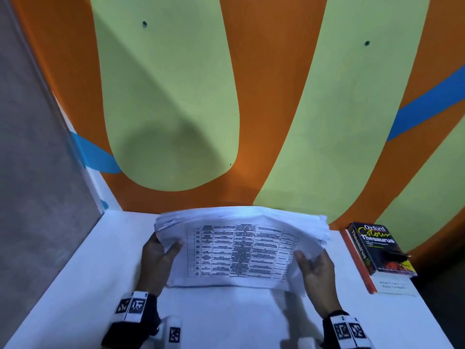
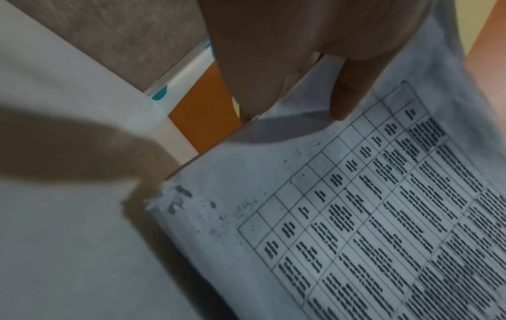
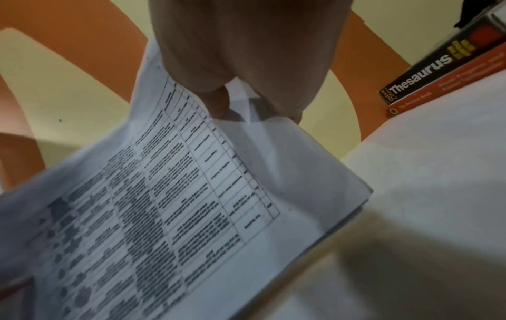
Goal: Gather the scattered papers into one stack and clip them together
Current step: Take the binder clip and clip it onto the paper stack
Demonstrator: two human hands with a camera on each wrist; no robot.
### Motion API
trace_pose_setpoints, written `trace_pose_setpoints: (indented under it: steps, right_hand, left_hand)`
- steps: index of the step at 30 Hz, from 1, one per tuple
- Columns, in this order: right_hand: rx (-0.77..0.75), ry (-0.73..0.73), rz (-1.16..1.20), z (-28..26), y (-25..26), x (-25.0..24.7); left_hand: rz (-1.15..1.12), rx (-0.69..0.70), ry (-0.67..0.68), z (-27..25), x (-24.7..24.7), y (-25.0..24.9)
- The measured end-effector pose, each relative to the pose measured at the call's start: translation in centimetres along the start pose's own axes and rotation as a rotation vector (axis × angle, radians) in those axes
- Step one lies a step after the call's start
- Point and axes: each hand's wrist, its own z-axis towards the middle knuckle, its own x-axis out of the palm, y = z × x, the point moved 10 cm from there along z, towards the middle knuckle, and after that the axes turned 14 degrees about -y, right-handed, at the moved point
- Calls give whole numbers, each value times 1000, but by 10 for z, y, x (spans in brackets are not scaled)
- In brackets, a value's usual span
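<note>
A thick stack of white papers with a printed table on its top sheet stands tilted on the white table, its lower edge on the surface. My left hand grips the stack's left side, thumb on the top sheet. My right hand grips the right side the same way. In the left wrist view the papers fill the lower right under my fingers. In the right wrist view the papers hang from my thumb and fingers. A black binder clip lies on the books.
A black Oxford thesaurus lies on an orange book at the table's right edge, also in the right wrist view as the thesaurus. An orange and green wall rises behind the table. A grey partition closes the left side.
</note>
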Motion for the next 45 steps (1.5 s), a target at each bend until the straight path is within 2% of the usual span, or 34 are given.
trace_pose_setpoints:
  steps: [2,4,5,6,8,9,11,12,15,16,19,21,23,25,28,30,32,34,38,40,43,45]
  right_hand:
    - [37,40,-14,-1,-3,3]
    - [11,27,-45,1,6,-2]
    - [-27,33,-58,4,18,-3]
    - [-74,50,-73,7,33,-3]
    - [-195,75,-124,18,70,-2]
    - [-254,100,-157,23,90,2]
    - [-360,173,-259,26,133,13]
    - [-410,216,-297,24,154,20]
    - [-608,289,-353,11,213,37]
    - [-674,294,-385,7,227,42]
    - [-842,260,-489,-4,252,46]
    - [-876,225,-544,-3,256,39]
    - [-841,193,-557,5,250,25]
    - [-735,153,-508,21,234,4]
    - [-427,-16,-157,48,184,-36]
    - [-146,100,196,46,138,-27]
    - [29,187,329,32,104,-7]
    - [1,129,283,28,97,-4]
    - [-238,33,239,26,139,-16]
    - [-305,-3,242,20,151,-19]
    - [-257,48,179,9,130,-8]
    - [-239,9,69,4,107,-6]
  left_hand:
    - [29,-38,66,-2,4,11]
    - [60,-62,143,-4,10,15]
    - [73,-52,134,-3,11,9]
    - [132,-8,67,-1,7,-4]
    - [277,205,-106,2,0,-55]
    - [306,329,-104,-3,7,-90]
    - [315,497,82,-20,43,-147]
    - [305,514,205,-29,63,-167]
    - [199,316,501,-35,112,-187]
    - [179,278,544,-33,121,-191]
    - [41,216,518,-28,125,-201]
    - [-69,157,526,-32,128,-200]
    - [-146,137,521,-38,127,-196]
    - [-195,110,512,-39,124,-189]
    - [-259,54,491,-35,118,-173]
    - [-295,33,477,-33,115,-162]
    - [-295,37,469,-35,115,-154]
    - [-286,78,430,-36,114,-157]
    - [-324,182,343,-28,106,-180]
    - [-356,199,308,-24,102,-183]
    - [-286,150,330,-26,105,-155]
    - [-160,97,339,-30,107,-128]
